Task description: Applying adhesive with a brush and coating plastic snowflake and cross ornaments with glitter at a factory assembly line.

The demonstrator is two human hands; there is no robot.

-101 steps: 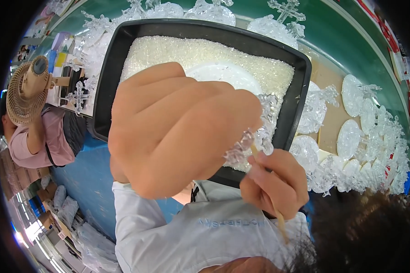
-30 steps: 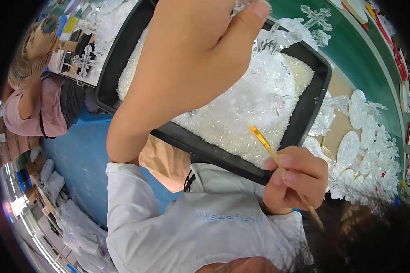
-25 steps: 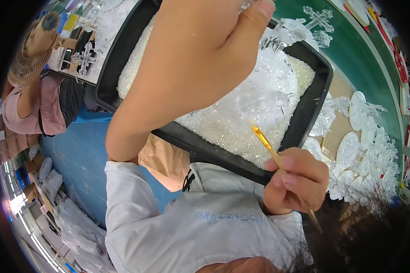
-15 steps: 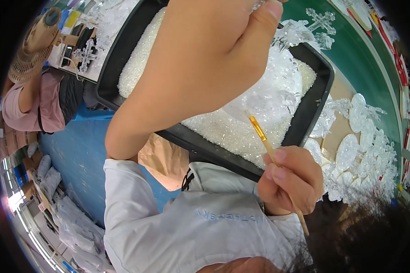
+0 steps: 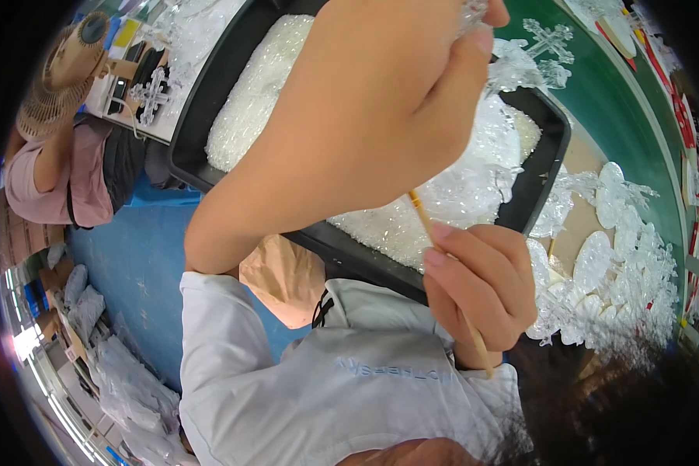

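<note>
The left hand has lifted closer to the camera, pinching a clear ornament at its fingertips – above the black tray of white beads; below it the right hand, risen slightly, grips a thin brush pointing up toward the ornament

black tray, clear white crystals, yellow-orange brush handle, green table

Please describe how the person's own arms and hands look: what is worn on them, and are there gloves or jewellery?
Both hands are bare, with no gloves. The left hand shows no ring or watch, and its forearm is bare up to a short white sleeve. The right hand also shows no ring on its fingers; its wrist meets the same white garment, which has faint pale-blue printing.
</note>
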